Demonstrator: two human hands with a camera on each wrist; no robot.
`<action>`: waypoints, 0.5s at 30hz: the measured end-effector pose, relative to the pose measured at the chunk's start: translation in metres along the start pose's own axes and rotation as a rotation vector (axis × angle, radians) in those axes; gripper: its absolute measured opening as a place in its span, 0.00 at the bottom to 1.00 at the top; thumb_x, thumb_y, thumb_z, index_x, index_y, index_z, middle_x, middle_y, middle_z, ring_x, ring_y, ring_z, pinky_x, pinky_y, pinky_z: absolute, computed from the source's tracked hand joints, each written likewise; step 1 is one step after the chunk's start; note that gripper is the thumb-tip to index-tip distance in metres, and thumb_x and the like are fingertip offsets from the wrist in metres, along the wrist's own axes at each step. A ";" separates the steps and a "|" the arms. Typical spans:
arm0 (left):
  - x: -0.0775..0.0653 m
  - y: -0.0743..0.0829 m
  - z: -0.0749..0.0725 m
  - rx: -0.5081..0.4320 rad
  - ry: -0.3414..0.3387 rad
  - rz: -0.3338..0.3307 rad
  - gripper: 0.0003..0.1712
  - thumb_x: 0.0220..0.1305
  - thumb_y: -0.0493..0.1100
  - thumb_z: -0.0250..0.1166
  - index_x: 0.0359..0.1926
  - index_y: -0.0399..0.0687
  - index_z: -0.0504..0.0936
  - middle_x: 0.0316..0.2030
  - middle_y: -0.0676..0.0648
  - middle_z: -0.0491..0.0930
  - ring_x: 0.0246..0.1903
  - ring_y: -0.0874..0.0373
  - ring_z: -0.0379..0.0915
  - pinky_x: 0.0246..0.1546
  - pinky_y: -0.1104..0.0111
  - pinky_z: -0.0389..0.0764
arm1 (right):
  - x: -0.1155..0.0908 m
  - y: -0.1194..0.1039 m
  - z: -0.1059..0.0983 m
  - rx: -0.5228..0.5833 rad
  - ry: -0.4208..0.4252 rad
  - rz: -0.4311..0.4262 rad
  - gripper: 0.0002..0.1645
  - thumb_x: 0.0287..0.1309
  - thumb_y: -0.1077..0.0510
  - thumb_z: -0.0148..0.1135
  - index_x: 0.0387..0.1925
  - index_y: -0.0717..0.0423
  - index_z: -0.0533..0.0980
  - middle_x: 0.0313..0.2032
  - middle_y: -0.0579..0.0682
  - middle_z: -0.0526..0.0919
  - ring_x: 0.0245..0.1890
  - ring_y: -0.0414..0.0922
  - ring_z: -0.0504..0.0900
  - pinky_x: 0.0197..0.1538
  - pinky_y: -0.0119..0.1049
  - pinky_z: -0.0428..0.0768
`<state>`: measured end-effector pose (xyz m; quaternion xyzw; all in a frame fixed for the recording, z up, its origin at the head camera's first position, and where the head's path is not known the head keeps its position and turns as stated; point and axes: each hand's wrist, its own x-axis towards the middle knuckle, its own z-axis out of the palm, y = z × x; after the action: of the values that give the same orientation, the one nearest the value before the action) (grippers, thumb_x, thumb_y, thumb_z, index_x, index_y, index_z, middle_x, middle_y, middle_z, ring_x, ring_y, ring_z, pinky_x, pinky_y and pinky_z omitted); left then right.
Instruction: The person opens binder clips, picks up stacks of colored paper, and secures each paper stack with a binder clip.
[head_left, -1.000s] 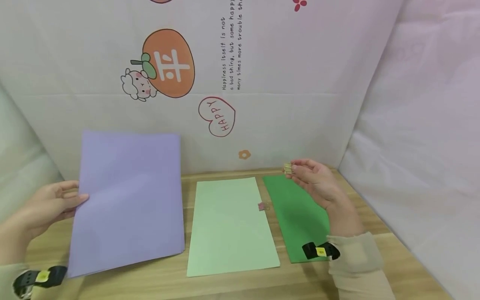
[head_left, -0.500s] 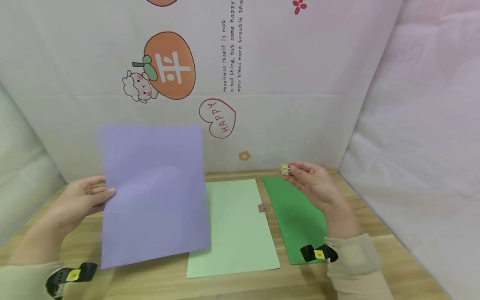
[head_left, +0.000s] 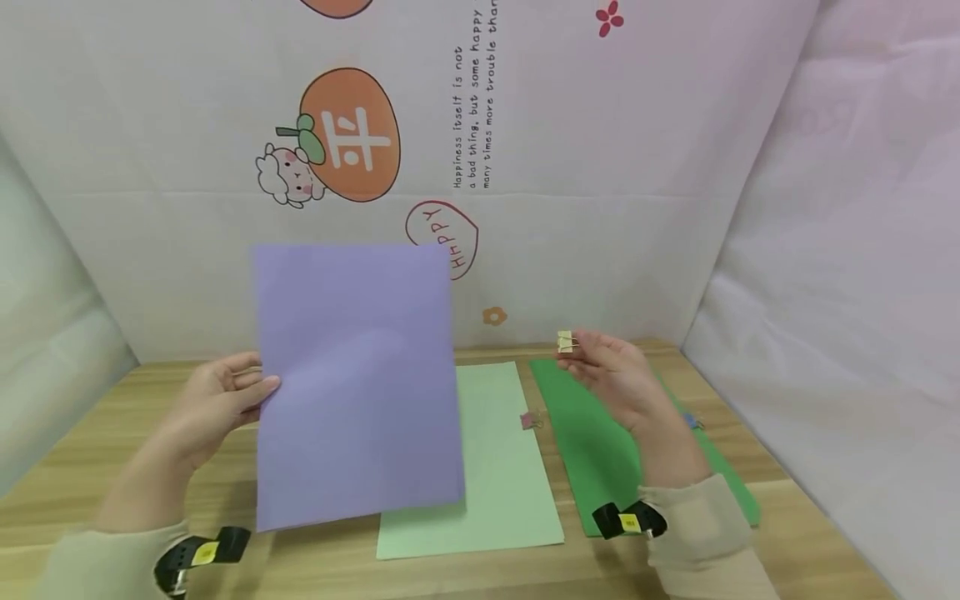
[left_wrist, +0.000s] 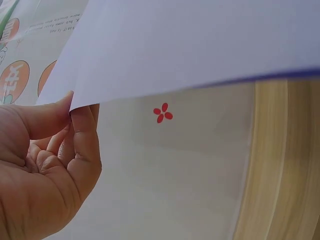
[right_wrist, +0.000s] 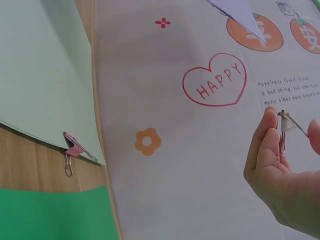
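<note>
My left hand (head_left: 217, 408) pinches the left edge of a stack of purple paper (head_left: 356, 383) between thumb and fingers. The purple paper is raised above the table and covers the left part of a light green sheet stack (head_left: 502, 467). In the right wrist view a pink binder clip (right_wrist: 74, 146) grips the edge of the light green paper. Higher up, my right hand (head_left: 618, 379) holds a pale yellow binder clip (head_left: 566, 342) by its wire handles, apart from the purple paper. Below that hand lies dark green paper (head_left: 585, 442), with a blue binder clip (head_left: 692, 421) on its right edge.
The wooden table (head_left: 105, 433) extends to the left of the papers. A white printed cloth (head_left: 600, 167) hangs behind it, and more white cloth (head_left: 847, 292) bounds the right side.
My left hand has carried the purple paper to the right, from beside the light green paper to over it. My right hand has shifted slightly left with the yellow clip. The blue clip now shows.
</note>
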<state>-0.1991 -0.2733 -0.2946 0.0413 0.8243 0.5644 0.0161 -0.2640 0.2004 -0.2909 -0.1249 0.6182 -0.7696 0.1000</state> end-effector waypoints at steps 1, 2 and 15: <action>0.001 0.000 0.002 -0.027 0.005 0.001 0.43 0.75 0.39 0.55 0.74 0.22 0.38 0.53 0.44 0.83 0.39 0.77 0.78 0.41 0.78 0.82 | 0.001 0.001 0.002 0.004 0.002 0.003 0.10 0.73 0.53 0.53 0.40 0.51 0.79 0.37 0.44 0.85 0.39 0.38 0.85 0.47 0.23 0.81; 0.001 0.000 0.004 -0.045 0.007 0.003 0.43 0.75 0.38 0.55 0.74 0.22 0.39 0.49 0.52 0.85 0.38 0.75 0.79 0.40 0.78 0.82 | 0.001 0.003 0.004 0.002 0.003 0.005 0.10 0.73 0.53 0.53 0.40 0.50 0.79 0.37 0.44 0.85 0.40 0.38 0.85 0.47 0.23 0.81; 0.009 0.015 0.034 -0.181 -0.014 0.061 0.37 0.73 0.35 0.57 0.73 0.22 0.48 0.38 0.66 0.85 0.36 0.71 0.82 0.39 0.75 0.84 | 0.004 0.010 0.029 0.005 -0.038 -0.001 0.09 0.73 0.55 0.53 0.41 0.55 0.77 0.35 0.43 0.86 0.38 0.37 0.86 0.48 0.24 0.81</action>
<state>-0.2046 -0.2352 -0.2930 0.0686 0.7682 0.6365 0.0083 -0.2583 0.1700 -0.2949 -0.1394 0.6141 -0.7688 0.1117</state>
